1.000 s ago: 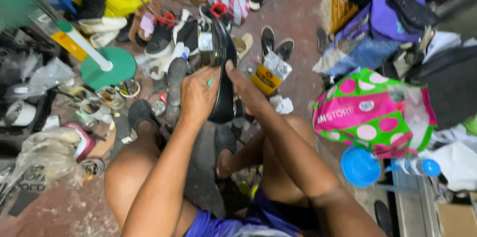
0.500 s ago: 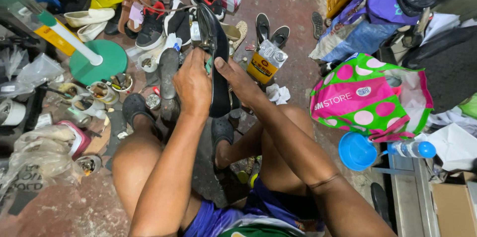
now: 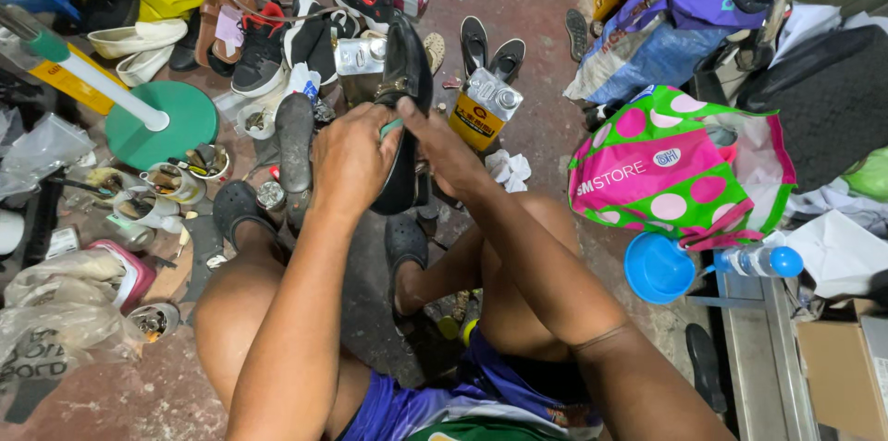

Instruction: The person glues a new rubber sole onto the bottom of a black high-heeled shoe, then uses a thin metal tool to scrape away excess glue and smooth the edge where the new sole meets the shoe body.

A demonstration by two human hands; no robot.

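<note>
Person seated low on the floor, knees apart. Both hands up on a black dress shoe (image 3: 404, 108), held upright, toe pointing far, just above the knees. Left hand (image 3: 351, 159) closed round the shoe's left side, fingers curled over its edge. Right hand (image 3: 442, 147) on the right side, thumb and forefinger pinching a small green piece (image 3: 391, 127) against the shoe.

Just beyond the shoe: a yellow rectangular tin (image 3: 483, 108) with a silver top, standing on the floor. To the right: a pink-and-green spotted bag (image 3: 680, 168), white lettering across it. Near it, a blue round lid (image 3: 658, 267) and a blue-capped bottle (image 3: 760, 262). Far left: a green round base (image 3: 166, 131) with a white pole.
</note>
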